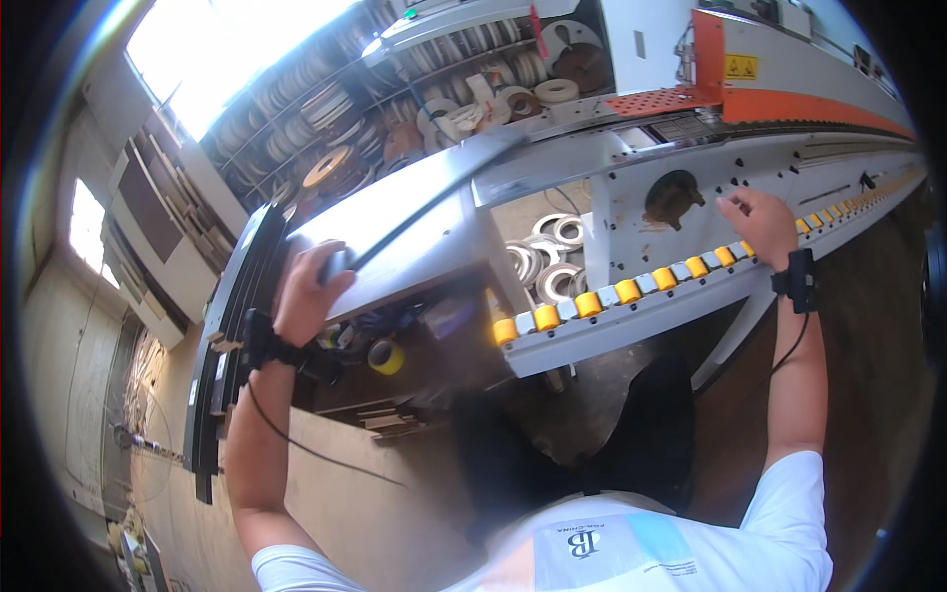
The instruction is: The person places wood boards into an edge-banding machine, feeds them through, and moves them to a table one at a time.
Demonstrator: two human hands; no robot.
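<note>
My left hand [311,286] is closed around the near end of a long, narrow dark board strip [434,205]. The strip slants away to the right above a pale, smooth tabletop [419,222], blurred by motion. Over the machine's rail of yellow and grey rollers [628,290] hangs my right hand [764,225]. Its fingers are loosely bent and a little apart, and nothing shows between them. Both wrists wear black straps with cables.
A stack of dark boards [237,326] stands left of my left forearm. Below the tabletop, an open shelf holds a yellow roll [386,356]. White coils [552,252] lie behind the roller rail. An orange and grey machine [789,99] extends right; racks of edging rolls [335,109] stand behind.
</note>
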